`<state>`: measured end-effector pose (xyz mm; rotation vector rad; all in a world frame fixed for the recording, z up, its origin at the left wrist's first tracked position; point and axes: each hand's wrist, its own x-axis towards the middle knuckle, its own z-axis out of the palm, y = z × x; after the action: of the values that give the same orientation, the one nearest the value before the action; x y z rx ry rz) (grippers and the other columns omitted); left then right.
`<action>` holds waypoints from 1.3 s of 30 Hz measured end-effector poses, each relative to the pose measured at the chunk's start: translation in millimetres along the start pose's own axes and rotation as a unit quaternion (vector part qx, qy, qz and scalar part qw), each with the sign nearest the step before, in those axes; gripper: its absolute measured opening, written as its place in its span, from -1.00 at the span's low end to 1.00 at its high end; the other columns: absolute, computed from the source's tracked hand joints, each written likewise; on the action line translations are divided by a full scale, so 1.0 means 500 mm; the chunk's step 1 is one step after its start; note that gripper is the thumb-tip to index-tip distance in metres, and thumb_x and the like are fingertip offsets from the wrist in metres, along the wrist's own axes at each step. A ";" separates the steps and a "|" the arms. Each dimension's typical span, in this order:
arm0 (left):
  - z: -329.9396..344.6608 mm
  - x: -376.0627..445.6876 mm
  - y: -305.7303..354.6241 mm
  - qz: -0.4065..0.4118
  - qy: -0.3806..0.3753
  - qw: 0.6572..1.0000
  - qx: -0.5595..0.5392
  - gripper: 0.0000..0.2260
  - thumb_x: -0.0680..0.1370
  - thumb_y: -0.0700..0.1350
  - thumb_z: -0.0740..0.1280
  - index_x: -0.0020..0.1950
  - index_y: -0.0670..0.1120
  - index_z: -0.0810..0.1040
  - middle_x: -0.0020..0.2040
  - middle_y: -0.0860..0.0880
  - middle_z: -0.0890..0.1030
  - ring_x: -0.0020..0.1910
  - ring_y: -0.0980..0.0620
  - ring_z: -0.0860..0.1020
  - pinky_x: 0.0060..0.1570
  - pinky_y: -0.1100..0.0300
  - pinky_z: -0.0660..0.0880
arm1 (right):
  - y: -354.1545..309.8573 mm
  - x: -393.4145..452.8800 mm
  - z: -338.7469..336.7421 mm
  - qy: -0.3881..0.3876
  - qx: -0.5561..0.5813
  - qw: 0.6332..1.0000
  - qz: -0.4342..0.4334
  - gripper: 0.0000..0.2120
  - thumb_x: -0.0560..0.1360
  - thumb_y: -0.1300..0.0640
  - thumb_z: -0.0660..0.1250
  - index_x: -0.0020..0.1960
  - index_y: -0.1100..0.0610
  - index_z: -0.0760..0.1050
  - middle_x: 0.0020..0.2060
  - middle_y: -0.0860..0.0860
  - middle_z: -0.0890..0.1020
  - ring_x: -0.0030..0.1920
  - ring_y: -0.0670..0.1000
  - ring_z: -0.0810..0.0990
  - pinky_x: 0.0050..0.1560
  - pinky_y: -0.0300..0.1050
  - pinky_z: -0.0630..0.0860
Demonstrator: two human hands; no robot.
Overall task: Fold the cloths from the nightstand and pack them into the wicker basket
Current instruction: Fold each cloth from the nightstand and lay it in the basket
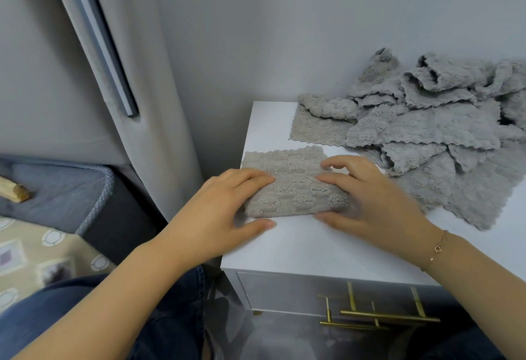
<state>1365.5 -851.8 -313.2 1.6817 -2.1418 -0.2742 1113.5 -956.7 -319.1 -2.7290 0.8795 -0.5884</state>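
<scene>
Both hands flat-ish on the beige cloth at the nightstand front: left hand and right hand cupping its folded ends, thumbs underneath (unfolded pile behind).

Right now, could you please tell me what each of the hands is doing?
Left hand: gripping the left end of the folded cloth.
Right hand: gripping its right end.
</scene>
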 end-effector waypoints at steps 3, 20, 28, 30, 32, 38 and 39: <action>-0.004 0.004 0.005 -0.007 0.009 1.000 0.001 -0.45 0.46 0.28 0.22 0.38 0.06 0.46 0.26 0.19 0.51 0.23 0.23 0.42 0.27 0.25 0.32 | -0.001 0.006 0.001 0.009 -0.008 1.000 -0.017 -0.51 0.41 -0.19 0.29 0.17 0.13 0.58 0.10 -0.04 0.53 0.13 -0.02 0.45 0.18 -0.13 0.42; -0.039 -0.001 0.035 -0.254 -0.026 0.897 -0.361 -0.64 0.36 0.24 0.39 -0.02 0.03 0.67 -0.06 0.04 0.71 -0.04 0.04 0.67 0.13 0.00 0.58 | -0.019 0.016 -0.049 -0.051 0.269 0.950 0.151 -0.73 0.40 -0.23 0.35 -0.03 -0.08 0.54 -0.21 0.16 0.59 -0.23 0.08 0.51 -0.30 -0.30 0.36; -0.022 0.020 0.007 -0.264 0.066 0.941 -0.202 -0.71 0.46 0.27 0.30 0.02 0.11 0.56 -0.06 0.11 0.61 -0.10 0.12 0.57 -0.07 0.21 0.55 | -0.024 0.056 -0.003 0.004 0.139 0.975 0.171 -0.42 0.51 -0.28 0.12 -0.11 0.26 0.52 -0.32 0.10 0.45 -0.31 -0.02 0.38 -0.26 -0.14 0.29; -0.017 0.029 0.002 -0.249 0.061 0.945 -0.205 -0.78 0.53 0.18 0.28 0.03 0.09 0.58 -0.04 0.10 0.61 -0.06 0.11 0.57 -0.01 0.17 0.54 | -0.021 0.064 0.003 0.004 0.142 0.972 0.189 -0.49 0.54 -0.22 0.17 -0.07 0.23 0.55 -0.35 0.06 0.42 -0.32 -0.05 0.37 -0.29 -0.19 0.27; -0.016 0.037 0.000 -0.247 0.048 0.946 -0.204 -0.74 0.55 0.18 0.25 0.00 0.04 0.60 -0.07 0.06 0.62 -0.07 0.08 0.58 -0.02 0.16 0.54 | -0.021 0.072 0.004 0.006 0.163 0.966 0.201 -0.69 0.56 -0.15 0.23 -0.05 0.08 0.57 -0.35 -0.01 0.42 -0.37 -0.13 0.36 -0.33 -0.26 0.26; -0.062 0.050 -0.006 -0.258 -0.118 0.930 -0.233 -0.51 0.28 0.36 0.31 0.02 0.05 0.64 -0.08 0.07 0.69 -0.09 0.10 0.64 0.01 0.15 0.60 | -0.005 0.075 0.001 -0.021 0.170 0.971 0.169 -0.65 0.48 -0.26 0.18 -0.03 -0.05 0.57 -0.18 -0.04 0.53 -0.22 -0.12 0.43 -0.18 -0.27 0.31; -0.068 0.049 -0.005 -0.259 -0.140 0.924 -0.242 -0.51 0.26 0.34 0.35 0.03 0.06 0.64 -0.07 0.10 0.69 -0.07 0.13 0.65 0.04 0.16 0.60 | -0.005 0.074 -0.002 -0.032 0.170 0.972 0.160 -0.61 0.45 -0.30 0.14 -0.02 -0.06 0.56 -0.17 -0.06 0.54 -0.20 -0.11 0.44 -0.16 -0.28 0.32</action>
<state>1377.6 -873.2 -279.0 1.9382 -1.5583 -1.1551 1141.8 -977.1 -306.1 -2.2302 1.0627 -0.5265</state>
